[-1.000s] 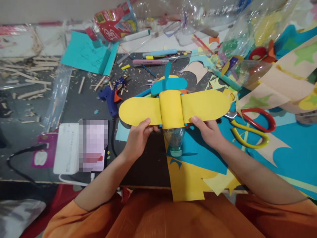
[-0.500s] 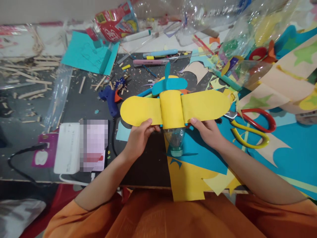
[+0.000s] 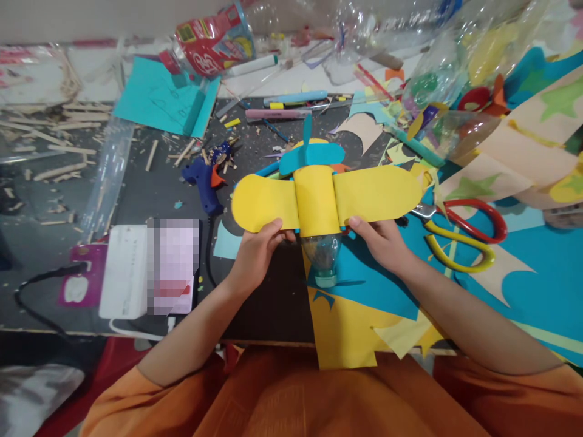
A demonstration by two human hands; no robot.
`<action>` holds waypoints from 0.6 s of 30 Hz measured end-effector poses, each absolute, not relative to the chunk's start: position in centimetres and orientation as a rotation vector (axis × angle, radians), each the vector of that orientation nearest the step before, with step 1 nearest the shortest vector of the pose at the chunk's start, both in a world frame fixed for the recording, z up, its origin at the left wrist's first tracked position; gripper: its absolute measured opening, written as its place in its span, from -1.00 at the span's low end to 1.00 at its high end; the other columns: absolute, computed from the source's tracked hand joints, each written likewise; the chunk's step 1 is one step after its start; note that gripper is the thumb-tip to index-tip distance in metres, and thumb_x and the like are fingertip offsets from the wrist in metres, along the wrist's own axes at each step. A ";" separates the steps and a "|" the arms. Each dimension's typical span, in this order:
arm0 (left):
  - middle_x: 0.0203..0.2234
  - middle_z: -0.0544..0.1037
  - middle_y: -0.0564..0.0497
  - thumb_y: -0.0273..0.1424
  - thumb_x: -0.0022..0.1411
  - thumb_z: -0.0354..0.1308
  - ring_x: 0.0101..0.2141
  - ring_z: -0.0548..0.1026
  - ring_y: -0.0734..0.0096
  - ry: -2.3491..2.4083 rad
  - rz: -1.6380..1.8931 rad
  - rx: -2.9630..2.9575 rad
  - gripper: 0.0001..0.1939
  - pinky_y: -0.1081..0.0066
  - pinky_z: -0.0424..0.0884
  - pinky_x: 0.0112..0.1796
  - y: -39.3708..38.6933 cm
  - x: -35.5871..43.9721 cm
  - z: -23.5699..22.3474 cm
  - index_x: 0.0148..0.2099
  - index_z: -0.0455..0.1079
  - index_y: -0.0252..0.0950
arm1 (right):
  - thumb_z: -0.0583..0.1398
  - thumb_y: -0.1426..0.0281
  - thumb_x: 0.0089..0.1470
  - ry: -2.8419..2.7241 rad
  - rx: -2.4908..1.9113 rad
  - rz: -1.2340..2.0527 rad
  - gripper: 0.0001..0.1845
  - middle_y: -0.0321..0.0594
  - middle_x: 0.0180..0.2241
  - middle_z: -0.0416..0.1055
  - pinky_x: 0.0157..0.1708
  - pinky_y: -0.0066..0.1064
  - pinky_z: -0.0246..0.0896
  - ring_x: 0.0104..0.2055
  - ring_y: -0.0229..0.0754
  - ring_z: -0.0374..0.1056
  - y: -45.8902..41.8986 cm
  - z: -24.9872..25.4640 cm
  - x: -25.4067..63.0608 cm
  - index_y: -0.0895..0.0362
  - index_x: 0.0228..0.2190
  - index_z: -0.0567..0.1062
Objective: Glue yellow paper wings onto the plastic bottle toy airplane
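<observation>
A toy plane [image 3: 316, 200] made from a clear plastic bottle is held over the table. A yellow paper band wraps its body, and its bottle neck with a greenish cap points toward me. Yellow paper wings spread to both sides; a blue paper tail stands at the far end. My left hand [image 3: 259, 252] pinches the left wing near the body, thumb on top and fingers underneath. On the other side my right hand [image 3: 380, 243] grips the right wing's near edge, its thumb by the body. The fingers below the wings are partly hidden.
Left of the plane lies a blue glue gun [image 3: 203, 182], with a phone [image 3: 175, 267] and a white power bank [image 3: 122, 273] nearer me. Scissors [image 3: 478, 230] rest at right on blue paper [image 3: 537, 297]. Wood sticks, markers, paper scraps and a red-labelled bottle [image 3: 212, 39] lie farther back.
The left wing's tip has bent and shifted slightly inward, to the right. Both hands keep their hold, and the plane's body stays almost in place.
</observation>
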State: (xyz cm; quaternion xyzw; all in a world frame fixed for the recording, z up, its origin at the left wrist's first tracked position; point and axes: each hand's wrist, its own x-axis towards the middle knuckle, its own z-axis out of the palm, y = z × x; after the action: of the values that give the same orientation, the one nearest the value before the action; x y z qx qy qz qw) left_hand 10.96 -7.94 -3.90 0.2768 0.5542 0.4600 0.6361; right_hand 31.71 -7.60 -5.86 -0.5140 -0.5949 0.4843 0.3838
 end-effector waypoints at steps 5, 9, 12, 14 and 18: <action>-0.64 0.43 0.09 -0.39 -0.06 0.22 -0.54 0.43 0.48 1.324 1.092 0.630 -0.89 0.43 0.43 -0.40 -8.0 11.2 -4.0 -0.50 0.35 -0.29 | 0.10 -0.02 0.13 -1.581 -1.304 1.234 -0.62 -0.17 -0.26 0.58 -0.15 0.00 0.46 -0.15 0.08 0.50 -7.6 -6.0 31.9 -0.08 -0.22 0.53; -0.67 0.42 0.12 -0.35 -0.03 0.24 -0.56 0.42 0.46 1.394 1.133 0.709 -0.82 0.43 0.40 -0.42 -8.4 10.9 -4.6 -0.55 0.31 -0.27 | 0.16 0.04 0.10 -1.623 -1.273 1.252 -0.68 -0.13 -0.16 0.57 -0.06 0.02 0.43 -0.03 0.10 0.46 -7.6 -6.0 32.0 -0.05 -0.23 0.53; -0.66 0.43 0.12 -0.32 -0.02 0.27 -0.53 0.43 0.48 1.433 1.125 0.749 -0.76 0.46 0.39 -0.38 -8.7 10.5 -5.0 -0.58 0.31 -0.26 | 0.19 0.06 0.08 -1.661 -1.249 1.217 -0.63 -0.12 -0.03 0.52 0.07 0.06 0.32 0.06 0.11 0.41 -7.6 -6.1 32.0 -0.01 -0.15 0.51; -0.66 0.44 0.13 -0.32 -0.03 0.28 -0.53 0.43 0.50 1.467 1.108 0.742 -0.77 0.48 0.38 -0.37 -8.7 10.3 -5.0 -0.58 0.32 -0.26 | 0.21 0.07 0.06 -1.699 -1.252 1.185 -0.60 -0.10 -0.03 0.52 0.13 0.07 0.26 0.09 0.12 0.38 -7.6 -6.2 32.1 0.03 -0.13 0.50; -0.67 0.41 0.12 -0.34 -0.04 0.28 -0.56 0.39 0.51 1.484 1.059 0.780 -0.78 0.46 0.38 -0.42 -8.6 10.5 -4.5 -0.58 0.32 -0.28 | 0.26 0.07 0.01 -1.764 -1.287 1.150 -0.59 -0.10 -0.13 0.57 0.11 0.06 0.27 0.04 0.14 0.41 -7.6 -6.1 32.2 0.03 -0.16 0.51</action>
State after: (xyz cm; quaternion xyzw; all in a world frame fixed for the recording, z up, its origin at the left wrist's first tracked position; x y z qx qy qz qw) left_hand 10.47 -8.57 -4.50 0.3292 0.6263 0.4469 0.5474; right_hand 32.18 -7.65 -6.07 -0.4923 -0.6745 0.4399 0.3304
